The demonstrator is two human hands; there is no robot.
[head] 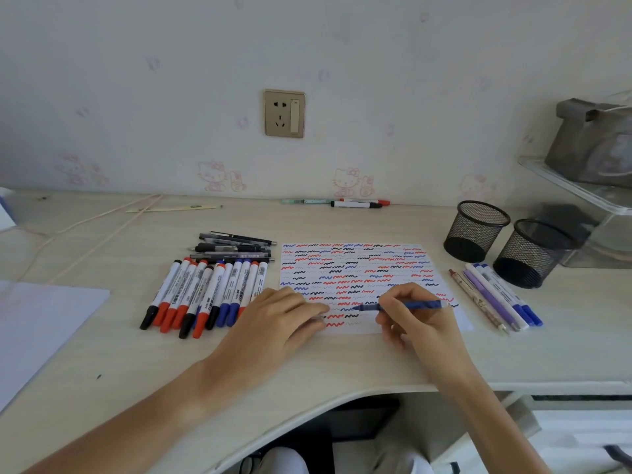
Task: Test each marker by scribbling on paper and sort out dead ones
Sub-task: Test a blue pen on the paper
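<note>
The right hand [415,314] pinches a blue pen [403,306], tip pointing to 9 o'clock on the paper [355,268]. The left hand [284,316] lies flat, holding the paper down. The scribble test is in hand; next, she should check for ink.

Your white paper [359,268] carries red, black and blue squiggle rows. Blue marker [407,305] over it. At 9 o'clock of it: white markers [208,292], red/black/blue caps. At 2 o'clock: two black mesh cups [477,230].

Soft, even daylight fills the scene; shadows stay faint. Wide-angle distortion bends the edges, where detail blurs slightly.
</note>
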